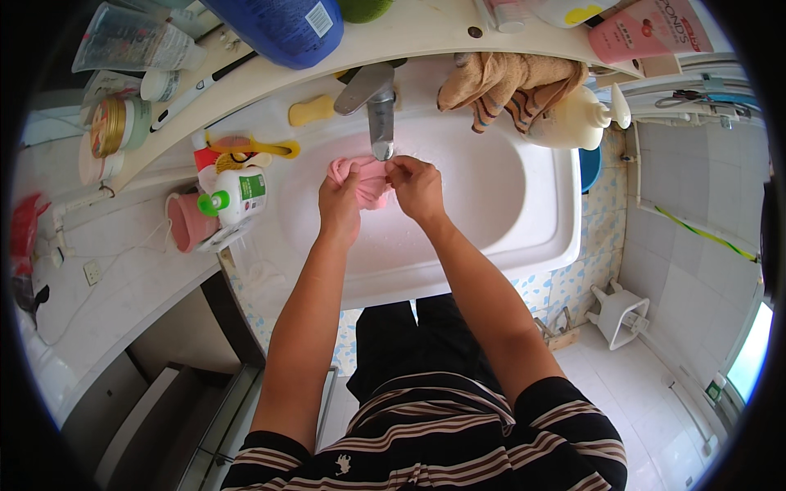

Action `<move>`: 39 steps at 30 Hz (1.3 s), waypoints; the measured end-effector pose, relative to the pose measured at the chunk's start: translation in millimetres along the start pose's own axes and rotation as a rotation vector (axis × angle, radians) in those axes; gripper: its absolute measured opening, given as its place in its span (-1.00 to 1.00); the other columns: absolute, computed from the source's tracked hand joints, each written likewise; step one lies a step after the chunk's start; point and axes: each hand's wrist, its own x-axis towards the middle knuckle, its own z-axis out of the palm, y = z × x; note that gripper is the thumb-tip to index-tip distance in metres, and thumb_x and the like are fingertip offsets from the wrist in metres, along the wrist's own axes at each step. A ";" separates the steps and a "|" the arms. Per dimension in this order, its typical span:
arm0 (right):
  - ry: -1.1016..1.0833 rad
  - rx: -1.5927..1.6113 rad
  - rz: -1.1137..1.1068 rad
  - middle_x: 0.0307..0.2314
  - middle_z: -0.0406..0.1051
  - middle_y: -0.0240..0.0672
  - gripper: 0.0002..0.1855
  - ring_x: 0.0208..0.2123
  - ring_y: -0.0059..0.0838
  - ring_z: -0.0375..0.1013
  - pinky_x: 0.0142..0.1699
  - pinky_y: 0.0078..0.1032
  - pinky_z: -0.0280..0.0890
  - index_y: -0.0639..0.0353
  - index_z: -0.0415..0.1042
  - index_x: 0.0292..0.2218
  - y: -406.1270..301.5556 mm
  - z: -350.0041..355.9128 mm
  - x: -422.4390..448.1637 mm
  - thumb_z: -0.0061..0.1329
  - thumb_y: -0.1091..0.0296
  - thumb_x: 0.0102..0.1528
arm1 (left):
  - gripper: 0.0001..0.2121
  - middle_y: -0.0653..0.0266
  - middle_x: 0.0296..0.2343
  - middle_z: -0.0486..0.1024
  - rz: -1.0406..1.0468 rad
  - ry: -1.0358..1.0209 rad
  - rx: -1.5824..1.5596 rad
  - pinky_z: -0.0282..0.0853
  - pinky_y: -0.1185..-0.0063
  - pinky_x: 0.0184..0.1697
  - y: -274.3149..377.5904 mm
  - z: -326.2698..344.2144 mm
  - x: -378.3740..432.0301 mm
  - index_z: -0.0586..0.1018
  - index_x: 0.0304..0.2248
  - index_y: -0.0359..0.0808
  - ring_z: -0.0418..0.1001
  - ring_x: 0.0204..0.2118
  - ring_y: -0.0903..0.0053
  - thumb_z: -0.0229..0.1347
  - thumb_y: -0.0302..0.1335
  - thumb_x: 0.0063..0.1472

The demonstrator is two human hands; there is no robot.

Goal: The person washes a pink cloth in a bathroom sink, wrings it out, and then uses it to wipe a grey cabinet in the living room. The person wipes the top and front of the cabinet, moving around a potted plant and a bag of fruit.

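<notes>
Under the spout of a chrome faucet point(382, 116), a bunched pink cloth point(369, 184) is held over the white washbasin point(479, 202). My left hand point(339, 205) grips the cloth's left side, with the thumb lying on top of the folds. At the cloth's right edge, my right hand point(417, 187) has its fingers curled in a pinch close to the spout tip. The fingertips appear to hold the cloth's edge there. Small drops and splashes show around the cloth and on the basin wall.
A yellow sponge point(310, 110), a yellow comb point(255, 146) and a green-and-white pump bottle point(242, 193) sit along the left. At the right rear rim are a brown towel point(513, 86) and a cream pump bottle point(568, 119). A shelf point(424, 37) with toiletries overhangs the back.
</notes>
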 end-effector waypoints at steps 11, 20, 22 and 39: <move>0.012 0.183 0.086 -0.46 0.55 -0.17 -0.72 -0.43 -0.42 0.59 -0.24 -0.49 0.52 0.44 0.50 -0.26 0.5 2.6 0.3 -0.03 0.32 0.30 | -0.70 0.21 -0.10 0.52 0.000 -0.040 -0.024 0.41 0.51 0.02 0.9 -3.8 -1.2 0.40 0.04 -0.34 0.51 -0.09 0.51 0.02 -0.35 0.44; 0.019 0.061 0.189 -0.57 0.41 -0.34 -0.55 -0.52 -0.55 0.32 -0.41 -0.49 0.25 0.32 0.51 -0.42 -13.4 8.1 8.8 -0.09 0.09 0.34 | -0.76 0.27 -0.12 0.51 -0.073 -0.046 -0.085 0.37 0.55 0.01 5.8 9.6 -3.7 0.45 -0.02 -0.29 0.48 -0.08 0.58 0.04 -0.36 0.42; 0.062 0.370 0.340 -0.56 0.40 -0.36 -0.54 -0.52 -0.56 0.31 -0.40 -0.49 0.26 0.30 0.50 -0.38 2.9 15.1 17.9 -0.04 0.01 0.31 | -0.73 0.32 -0.08 0.48 -0.071 -0.043 -0.083 0.34 0.54 0.06 3.2 12.5 -0.2 0.44 0.02 -0.27 0.44 -0.02 0.56 0.07 -0.38 0.40; 0.297 0.635 0.530 -0.52 0.42 -0.35 -0.66 -0.55 -0.56 0.41 -0.43 -0.54 0.37 0.40 0.38 -0.15 11.5 19.8 18.4 0.02 0.23 0.27 | -0.75 0.30 -0.16 0.54 -0.086 -0.005 -0.117 0.42 0.63 -0.09 -6.2 19.1 -12.0 0.48 0.00 -0.31 0.51 -0.13 0.62 0.06 -0.41 0.40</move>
